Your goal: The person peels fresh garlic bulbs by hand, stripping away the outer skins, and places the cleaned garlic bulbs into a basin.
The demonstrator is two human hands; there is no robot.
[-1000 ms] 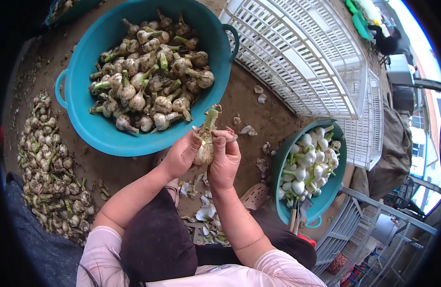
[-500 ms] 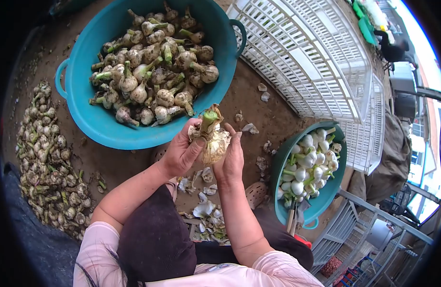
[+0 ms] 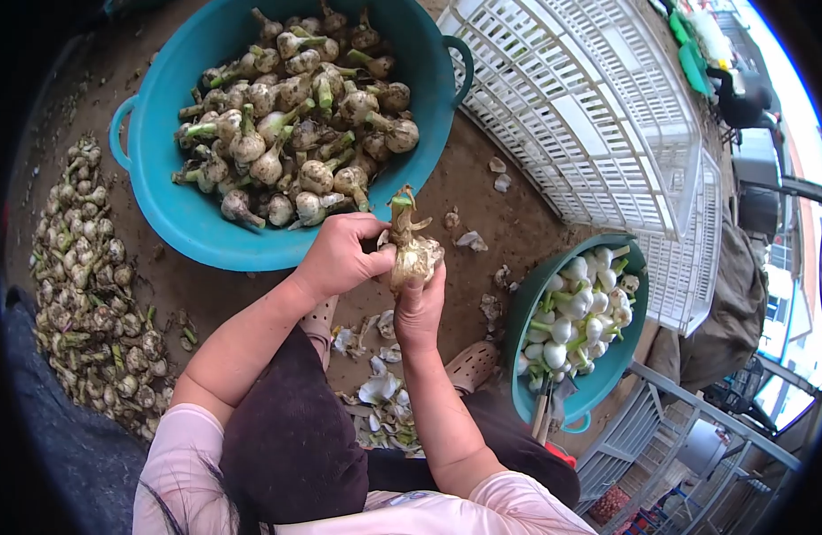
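Between my hands is a garlic bulb [image 3: 415, 257] with a short green-topped stem and loose, papery skin. My left hand [image 3: 350, 256] pinches the bulb's left side near the base of the stem. From below and the right, my right hand [image 3: 419, 308] grips the same bulb, fingers curled round it. Just beyond my hands stands a large teal tub [image 3: 224, 259] holding many unpeeled, soil-stained garlic bulbs [image 3: 317, 176]. To the right, a smaller teal tub [image 3: 614, 379] contains peeled white garlic bulbs [image 3: 573, 303] with trimmed stems.
A garlic heap [image 3: 94, 303] lies on the ground at left. White plastic crates [image 3: 598, 116] stand at upper right. Peeled skins [image 3: 382, 392] litter the ground between my feet. A wooden-handled tool [image 3: 542, 412] leans in the smaller tub, near a metal frame [image 3: 643, 437].
The garlic bulb has moved slightly down and right with my hands, and its stem now stands more upright. My left hand has shifted its hold. The whole view has moved a little.
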